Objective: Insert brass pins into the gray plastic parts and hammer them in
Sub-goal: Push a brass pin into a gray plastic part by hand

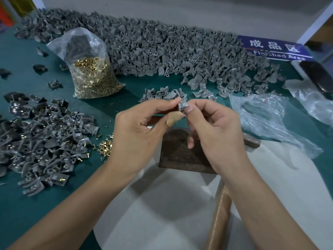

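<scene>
A: Gray plastic part (183, 106) sits pinched between both hands, raised above the dark block (182, 150). Left hand (142, 127) grips one side with thumb and forefinger; right hand (214, 127) clamps the other with thumb on top.

B: Reason for the hold?

A: Judged: two-sided grip steadies the hole for a pin. No pin visible in the fingers; cannot tell if seated.

B: Surroundings?

A: Loose brass pins (105, 146) lie just left of the left hand, within reach. Hammer handle (219, 219) rests under the right forearm. Pinned parts (45, 141) are piled left, the bag of pins (90, 73) behind, the unworked heap (162, 47) far back.
</scene>
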`<state>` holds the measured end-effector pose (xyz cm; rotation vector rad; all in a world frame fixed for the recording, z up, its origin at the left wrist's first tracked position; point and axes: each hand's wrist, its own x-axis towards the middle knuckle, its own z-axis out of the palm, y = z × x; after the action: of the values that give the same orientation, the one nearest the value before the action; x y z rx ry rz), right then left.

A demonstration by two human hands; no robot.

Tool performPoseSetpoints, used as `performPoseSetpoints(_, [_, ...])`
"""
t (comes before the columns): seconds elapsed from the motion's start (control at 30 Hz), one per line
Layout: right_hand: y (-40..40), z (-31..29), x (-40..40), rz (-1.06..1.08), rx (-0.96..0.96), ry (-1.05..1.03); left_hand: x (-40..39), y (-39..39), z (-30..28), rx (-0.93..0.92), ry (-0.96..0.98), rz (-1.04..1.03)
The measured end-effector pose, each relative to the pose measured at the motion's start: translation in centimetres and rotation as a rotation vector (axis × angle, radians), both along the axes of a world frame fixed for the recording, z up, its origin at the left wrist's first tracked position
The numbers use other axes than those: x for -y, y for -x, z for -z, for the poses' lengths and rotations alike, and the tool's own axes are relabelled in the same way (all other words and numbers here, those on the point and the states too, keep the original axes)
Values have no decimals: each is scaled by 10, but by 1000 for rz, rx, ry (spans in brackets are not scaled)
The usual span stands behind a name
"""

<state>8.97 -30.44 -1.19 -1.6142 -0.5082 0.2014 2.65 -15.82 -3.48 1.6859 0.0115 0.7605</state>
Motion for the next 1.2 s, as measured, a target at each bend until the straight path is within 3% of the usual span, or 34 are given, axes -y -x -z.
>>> performPoseSetpoints(0.1, [0, 0, 0, 15, 96, 19, -4, -1, 0, -22, 43, 42])
performPoseSetpoints(0.23, [2, 0, -1, 51, 168, -2, 0, -3, 0, -80, 243, 120])
performPoseSetpoints(0.47, [-1, -2, 3, -2, 159, -49, 2, -3, -3, -102, 357, 176])
performPoseSetpoints(0.63, [-2, -2, 2, -50, 44, -101, 4, -1, -2, -88, 421, 196])
performPoseSetpoints(1.03, [-3, 6, 0, -50, -120, -155, 7, -1, 0, -35, 326, 85])
performPoseSetpoints(1.2, [-5, 4, 3, -48, -95, -114, 3, -3, 0, -37, 304, 124])
